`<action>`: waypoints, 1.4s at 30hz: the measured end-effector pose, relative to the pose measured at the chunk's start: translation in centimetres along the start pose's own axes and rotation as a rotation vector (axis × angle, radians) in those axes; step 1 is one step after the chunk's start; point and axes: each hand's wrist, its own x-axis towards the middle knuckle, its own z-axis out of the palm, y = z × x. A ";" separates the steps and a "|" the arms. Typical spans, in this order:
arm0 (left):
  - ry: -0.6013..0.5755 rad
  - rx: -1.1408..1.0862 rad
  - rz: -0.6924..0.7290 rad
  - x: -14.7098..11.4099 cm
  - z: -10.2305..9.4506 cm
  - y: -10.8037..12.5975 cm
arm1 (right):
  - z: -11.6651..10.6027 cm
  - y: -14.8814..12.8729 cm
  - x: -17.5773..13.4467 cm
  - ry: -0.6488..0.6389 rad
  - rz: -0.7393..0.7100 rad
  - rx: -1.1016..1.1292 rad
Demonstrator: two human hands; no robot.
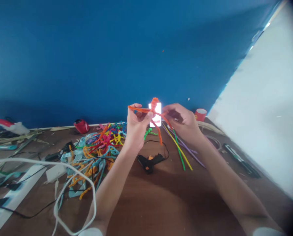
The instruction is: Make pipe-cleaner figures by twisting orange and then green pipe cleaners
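Observation:
Between my hands, above the table, is an orange pipe cleaner figure (pixel 154 102) with a coiled top and several loose strands. My left hand (pixel 136 126) pinches it near its middle, thumb in front, with strands running out to the left past the fingers. With fingers curled, my right hand (pixel 182 121) grips an orange strand on the right side; its fingertips are partly hidden. One strand hangs down below the figure. Directly behind stands a phone (pixel 156 123) with a bright screen, partly covered by the figure.
A black glue gun (pixel 150 163) lies on the table (pixel 156 200) below my hands. Green, yellow and purple pipe cleaners (pixel 181 150) lie to its right. At left are a tangled colourful pile (pixel 104 141), a white cable (pixel 94 196) and a power strip (pixel 16 196). A red cup (pixel 200 114) stands back right.

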 end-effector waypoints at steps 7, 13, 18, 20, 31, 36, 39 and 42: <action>0.044 0.001 0.013 0.0 0.1 0.1 | -0.8 0.9 0.0 0.025 -0.492 -0.473; 0.002 0.009 0.017 -0.1 0.0 -0.1 | -0.5 1.5 -0.1 0.107 -0.506 -0.626; -0.023 -0.006 0.000 -0.2 0.1 0.0 | -0.8 1.3 0.0 0.047 -0.600 -0.781; -0.005 -0.001 -0.007 -0.1 0.0 0.0 | -0.9 1.0 -0.1 0.052 -0.609 -0.794; -0.002 -0.001 -0.067 0.1 -0.2 -0.1 | -1.5 1.1 0.1 -0.041 -0.605 -0.545; -0.042 -0.039 -0.053 0.0 -0.1 -0.3 | -1.2 0.5 -0.2 0.002 -0.468 -0.335; -0.066 -0.041 0.003 -0.1 0.0 -0.4 | -0.6 -0.3 -0.3 0.040 -0.160 -0.039; -0.108 -0.009 0.121 -0.3 0.2 -0.4 | -0.1 -1.0 -0.3 0.029 0.248 0.447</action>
